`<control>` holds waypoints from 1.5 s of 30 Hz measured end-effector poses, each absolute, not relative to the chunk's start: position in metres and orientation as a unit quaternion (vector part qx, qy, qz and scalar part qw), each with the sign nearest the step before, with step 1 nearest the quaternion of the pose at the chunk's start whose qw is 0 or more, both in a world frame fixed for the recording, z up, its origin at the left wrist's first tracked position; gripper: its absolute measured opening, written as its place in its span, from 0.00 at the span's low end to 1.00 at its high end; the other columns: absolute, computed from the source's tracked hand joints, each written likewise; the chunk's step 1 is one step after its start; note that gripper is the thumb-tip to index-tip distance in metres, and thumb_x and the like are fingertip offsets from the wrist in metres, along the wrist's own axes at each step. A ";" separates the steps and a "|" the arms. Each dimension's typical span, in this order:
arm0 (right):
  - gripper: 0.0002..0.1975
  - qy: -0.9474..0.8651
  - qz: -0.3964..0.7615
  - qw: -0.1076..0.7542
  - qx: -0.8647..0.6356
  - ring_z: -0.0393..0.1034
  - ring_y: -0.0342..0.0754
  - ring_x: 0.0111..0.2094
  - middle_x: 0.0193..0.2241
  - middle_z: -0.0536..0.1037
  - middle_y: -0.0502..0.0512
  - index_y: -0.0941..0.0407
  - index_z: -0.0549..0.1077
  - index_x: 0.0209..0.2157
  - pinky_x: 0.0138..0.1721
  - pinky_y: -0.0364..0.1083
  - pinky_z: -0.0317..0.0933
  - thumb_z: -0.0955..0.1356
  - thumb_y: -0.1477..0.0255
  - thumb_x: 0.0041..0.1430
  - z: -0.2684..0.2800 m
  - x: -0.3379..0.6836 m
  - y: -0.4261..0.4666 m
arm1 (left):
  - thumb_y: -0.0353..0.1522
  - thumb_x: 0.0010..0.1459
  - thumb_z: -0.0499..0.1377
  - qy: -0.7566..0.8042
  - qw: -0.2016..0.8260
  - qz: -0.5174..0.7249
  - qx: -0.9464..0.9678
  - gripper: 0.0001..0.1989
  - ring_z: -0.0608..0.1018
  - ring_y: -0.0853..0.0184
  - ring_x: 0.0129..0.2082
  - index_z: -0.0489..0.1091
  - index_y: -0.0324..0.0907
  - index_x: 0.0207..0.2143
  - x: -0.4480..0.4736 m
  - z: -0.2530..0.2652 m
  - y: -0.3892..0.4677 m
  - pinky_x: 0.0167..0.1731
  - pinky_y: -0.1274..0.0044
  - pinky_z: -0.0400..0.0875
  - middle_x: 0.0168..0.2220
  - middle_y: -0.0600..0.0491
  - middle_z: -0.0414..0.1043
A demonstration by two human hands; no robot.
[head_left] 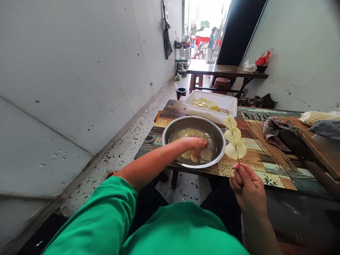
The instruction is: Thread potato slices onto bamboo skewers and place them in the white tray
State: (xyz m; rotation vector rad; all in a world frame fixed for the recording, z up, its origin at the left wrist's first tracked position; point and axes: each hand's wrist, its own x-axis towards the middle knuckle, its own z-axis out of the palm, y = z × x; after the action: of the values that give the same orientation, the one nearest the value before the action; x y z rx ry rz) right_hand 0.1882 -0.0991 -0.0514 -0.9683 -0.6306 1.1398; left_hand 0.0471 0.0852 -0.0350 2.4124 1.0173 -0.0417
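Head view | I see the left hand (197,144) dipped in cloudy water (175,136) among pale slices (186,155), inside a metal bowl (193,121) | right hand (248,184) pinches a loaded skewer (233,134), three slices, near upright | I note a white tub (202,112) behind, loose skewers (268,145) right, on the table (253,156)

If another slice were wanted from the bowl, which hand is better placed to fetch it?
Probably the left hand: it dips into the bowl, among the loose slices. The right hand holds a loaded skewer outside the bowl.

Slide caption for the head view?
Left hand in the bowl of slices, right hand holding a loaded skewer.
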 end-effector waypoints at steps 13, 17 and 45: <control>0.11 -0.277 0.506 0.685 -0.445 0.41 0.32 0.12 0.14 0.49 0.39 0.58 0.76 0.30 0.15 0.37 0.37 0.74 0.64 0.52 -0.050 0.191 -0.104 | 0.21 0.22 0.67 0.354 0.414 -0.030 0.838 0.15 0.69 0.71 0.16 0.75 0.44 0.17 0.002 -0.028 0.120 0.18 0.81 0.59 0.15 0.58 0.70; 0.11 -0.293 0.514 0.671 -0.447 0.41 0.33 0.13 0.14 0.49 0.39 0.58 0.75 0.31 0.15 0.38 0.37 0.73 0.64 0.54 -0.049 0.193 -0.106 | 0.21 0.31 0.65 0.356 0.430 -0.108 0.822 0.10 0.70 0.72 0.20 0.76 0.41 0.21 -0.019 -0.022 0.122 0.22 0.82 0.64 0.19 0.58 0.72; 0.13 -0.353 0.476 0.594 -0.544 0.44 0.37 0.16 0.15 0.51 0.40 0.57 0.72 0.34 0.17 0.40 0.38 0.70 0.61 0.57 -0.062 0.200 -0.108 | 0.42 0.49 0.63 0.351 0.158 -0.093 0.918 0.23 0.77 0.58 0.39 0.75 0.41 0.46 0.034 -0.023 0.056 0.32 0.76 0.67 0.37 0.45 0.77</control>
State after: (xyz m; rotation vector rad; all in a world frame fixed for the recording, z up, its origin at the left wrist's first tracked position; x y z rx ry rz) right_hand 0.2001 -0.1078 -0.0619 -1.2640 -0.8206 1.1074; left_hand 0.0342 0.0558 -0.0227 2.6267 1.0050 -0.2673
